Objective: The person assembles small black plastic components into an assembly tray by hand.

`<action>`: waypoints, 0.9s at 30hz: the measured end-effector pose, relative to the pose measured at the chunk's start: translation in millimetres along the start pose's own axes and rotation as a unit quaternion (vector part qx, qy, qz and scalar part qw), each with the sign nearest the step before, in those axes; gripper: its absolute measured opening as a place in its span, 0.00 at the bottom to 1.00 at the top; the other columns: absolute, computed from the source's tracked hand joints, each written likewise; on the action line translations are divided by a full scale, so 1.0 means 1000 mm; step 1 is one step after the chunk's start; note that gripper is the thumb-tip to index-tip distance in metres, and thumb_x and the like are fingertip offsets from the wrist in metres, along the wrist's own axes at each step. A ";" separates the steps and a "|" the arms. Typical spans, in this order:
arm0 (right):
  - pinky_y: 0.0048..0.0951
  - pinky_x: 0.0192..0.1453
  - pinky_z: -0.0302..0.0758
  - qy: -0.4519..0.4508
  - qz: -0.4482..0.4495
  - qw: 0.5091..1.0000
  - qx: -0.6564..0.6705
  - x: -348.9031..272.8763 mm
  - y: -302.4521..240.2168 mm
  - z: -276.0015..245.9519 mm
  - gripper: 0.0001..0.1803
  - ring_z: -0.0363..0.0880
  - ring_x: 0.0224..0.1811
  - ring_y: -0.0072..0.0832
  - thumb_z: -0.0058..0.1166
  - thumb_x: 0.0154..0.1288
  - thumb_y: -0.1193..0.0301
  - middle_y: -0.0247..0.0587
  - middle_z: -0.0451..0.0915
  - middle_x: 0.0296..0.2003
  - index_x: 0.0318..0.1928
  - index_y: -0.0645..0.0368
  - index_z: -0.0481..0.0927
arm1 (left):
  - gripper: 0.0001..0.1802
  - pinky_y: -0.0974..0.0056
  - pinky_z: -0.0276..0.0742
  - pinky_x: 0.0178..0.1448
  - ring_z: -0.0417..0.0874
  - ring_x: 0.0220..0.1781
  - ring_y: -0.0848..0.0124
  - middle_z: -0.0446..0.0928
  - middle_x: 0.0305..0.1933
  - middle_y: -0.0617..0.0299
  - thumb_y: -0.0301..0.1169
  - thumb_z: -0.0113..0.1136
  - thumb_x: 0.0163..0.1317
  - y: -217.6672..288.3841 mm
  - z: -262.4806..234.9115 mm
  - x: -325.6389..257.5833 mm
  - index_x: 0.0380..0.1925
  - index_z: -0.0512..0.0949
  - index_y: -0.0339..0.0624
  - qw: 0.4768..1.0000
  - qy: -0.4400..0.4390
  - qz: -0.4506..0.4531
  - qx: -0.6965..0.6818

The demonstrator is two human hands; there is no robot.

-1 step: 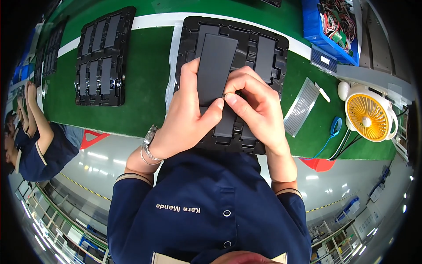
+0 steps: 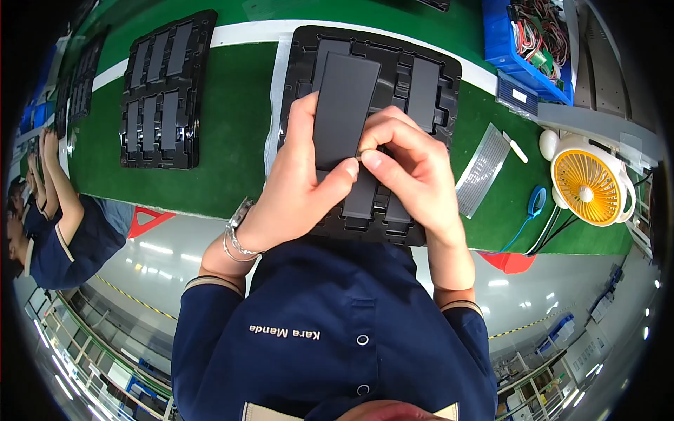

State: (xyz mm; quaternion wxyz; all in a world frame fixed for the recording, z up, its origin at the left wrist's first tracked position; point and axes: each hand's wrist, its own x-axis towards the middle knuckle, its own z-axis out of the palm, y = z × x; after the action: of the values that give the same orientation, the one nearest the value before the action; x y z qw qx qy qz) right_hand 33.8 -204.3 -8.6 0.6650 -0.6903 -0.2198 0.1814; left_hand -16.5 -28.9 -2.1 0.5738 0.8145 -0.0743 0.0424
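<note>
A flat, dark grey rectangular panel [image 2: 345,105] is held up at a slight tilt over a black moulded tray [image 2: 449,81]. My left hand [image 2: 298,172] grips it along the left edge, its thumb reaching to the lower corner. At that lower right corner, the fingertips of my right hand [image 2: 411,165] are pinched together, meeting my left thumb. Whatever small piece lies in the pinch is too hidden to name. Beneath, more dark rectangular panels [image 2: 423,91] sit in the tray's slots; my hands cover part of it.
Another black tray [image 2: 195,105] of panels stands to the left on the green table [image 2: 235,133]. Toward the right lie a clear strip with printed marks [image 2: 483,172], a white marker-like stick [image 2: 514,147], a blue cable [image 2: 536,202] and a yellow-white fan [image 2: 588,188]. A blue bin [image 2: 504,35] holds wires.
Very little differs. My right hand has shifted slightly to the right, with its thumb tip a touch farther from my left thumb. The panel stays nearly in place.
</note>
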 end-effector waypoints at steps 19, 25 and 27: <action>0.25 0.34 0.67 0.103 -0.057 0.971 -0.209 0.018 -0.005 -0.014 0.13 0.70 0.28 0.22 0.60 0.63 0.67 0.34 0.73 0.27 0.46 0.58 0.87 | 0.26 0.74 0.55 0.25 0.57 0.18 0.81 0.54 0.19 0.74 0.46 0.28 0.78 -0.003 0.000 -0.004 0.55 0.70 0.38 0.670 -0.219 -0.321 -0.633; 0.21 0.38 0.70 0.080 0.017 0.995 -0.056 0.030 -0.007 -0.023 0.18 0.71 0.32 0.14 0.54 0.65 0.73 0.29 0.77 0.27 0.55 0.59 0.80 | 0.22 0.70 0.74 0.43 0.76 0.41 0.70 0.75 0.48 0.57 0.33 0.46 0.74 0.002 -0.004 -0.002 0.64 0.64 0.35 0.959 -0.109 -0.206 -0.164; 0.20 0.39 0.70 0.131 -0.020 0.989 -0.065 0.046 -0.003 -0.038 0.14 0.71 0.32 0.14 0.53 0.65 0.76 0.29 0.77 0.28 0.51 0.61 0.79 | 0.21 0.63 0.74 0.47 0.77 0.45 0.65 0.75 0.48 0.56 0.35 0.50 0.72 -0.010 -0.013 0.007 0.61 0.67 0.38 0.994 -0.070 -0.080 0.033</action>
State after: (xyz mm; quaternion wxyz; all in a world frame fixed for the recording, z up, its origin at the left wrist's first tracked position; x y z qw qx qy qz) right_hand 92.6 -211.6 -1.8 0.6453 -0.7453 -0.1559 0.0616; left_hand -8.0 -13.4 -6.3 0.5417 0.8373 -0.0475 -0.0578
